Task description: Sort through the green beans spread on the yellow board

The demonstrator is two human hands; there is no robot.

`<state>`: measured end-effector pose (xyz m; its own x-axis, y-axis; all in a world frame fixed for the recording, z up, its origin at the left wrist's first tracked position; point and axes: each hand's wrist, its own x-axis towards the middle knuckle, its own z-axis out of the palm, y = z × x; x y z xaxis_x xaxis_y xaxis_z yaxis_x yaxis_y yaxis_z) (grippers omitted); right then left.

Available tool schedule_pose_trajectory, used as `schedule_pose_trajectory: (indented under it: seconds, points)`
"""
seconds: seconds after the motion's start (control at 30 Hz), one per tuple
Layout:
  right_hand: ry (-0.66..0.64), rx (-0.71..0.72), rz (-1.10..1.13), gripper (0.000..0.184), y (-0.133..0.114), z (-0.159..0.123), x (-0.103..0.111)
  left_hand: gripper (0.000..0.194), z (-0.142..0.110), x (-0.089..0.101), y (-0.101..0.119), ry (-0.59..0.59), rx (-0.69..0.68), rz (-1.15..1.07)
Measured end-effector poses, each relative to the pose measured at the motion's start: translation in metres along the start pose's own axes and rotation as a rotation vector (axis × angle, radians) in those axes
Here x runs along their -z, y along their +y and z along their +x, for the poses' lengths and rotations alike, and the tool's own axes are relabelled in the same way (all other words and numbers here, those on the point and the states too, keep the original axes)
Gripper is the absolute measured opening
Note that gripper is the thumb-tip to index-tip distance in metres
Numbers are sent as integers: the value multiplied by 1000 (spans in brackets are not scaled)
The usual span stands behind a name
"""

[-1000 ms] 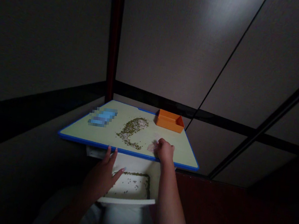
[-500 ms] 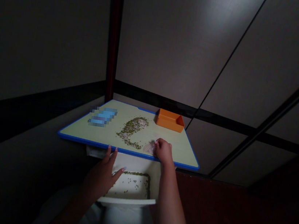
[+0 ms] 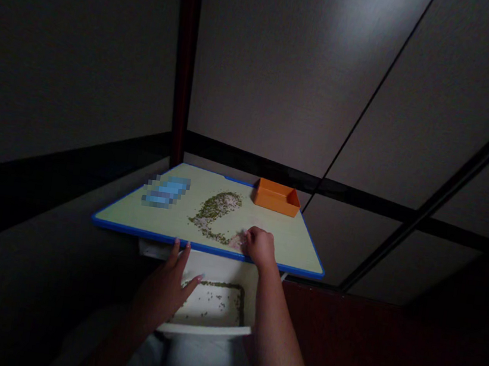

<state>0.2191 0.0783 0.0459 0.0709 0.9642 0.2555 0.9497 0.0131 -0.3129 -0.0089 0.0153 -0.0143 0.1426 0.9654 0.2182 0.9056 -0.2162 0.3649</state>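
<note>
My right hand (image 3: 260,246) is closed, its fingertips low over the front of the pale tabletop (image 3: 162,220). By those fingertips is a small pinkish patch (image 3: 236,242); I cannot make out what it is or what the fingers hold. Left of it, a curved spread of small green, bean-like grains (image 3: 215,208) lies on the table. With fingers apart, my left hand (image 3: 167,287) touches the table's blue front edge. Its thumb reaches over the pulled-out white drawer (image 3: 207,327), where loose grains (image 3: 215,299) lie on the bottom and line its edges.
An orange open box (image 3: 277,199) stands at the table's back right. A pixelated light-blue item (image 3: 166,191) lies on the left. Wall panels (image 3: 261,89) rise close behind the table, and a dark red floor (image 3: 362,348) shows at right.
My right hand has slid left along the front of the tabletop, toward the grains, and the pinkish patch has shifted left with it. My left hand has stayed in place.
</note>
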Motion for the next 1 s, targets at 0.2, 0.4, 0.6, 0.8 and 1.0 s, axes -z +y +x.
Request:
schedule_pose_trajectory:
  seconds: [0.2, 0.4, 0.6, 0.8, 1.0]
  points:
    - [83, -169, -69, 27, 8, 3, -2, 71, 0, -2, -3, 19, -5, 0]
    - [75, -71, 53, 25, 7, 3, -6, 71, 2, -3, -2, 7, 2, 12]
    - [82, -131, -42, 25, 4, 4, -2, 72, 0, -2, -2, -3, 4, 7]
    - [115, -221, -58, 28, 9, 4, -2, 71, 0, -3, -3, 22, 1, 8]
    - [100, -138, -15, 24, 6, 3, -2, 71, 0, -5, -3, 17, -5, 9]
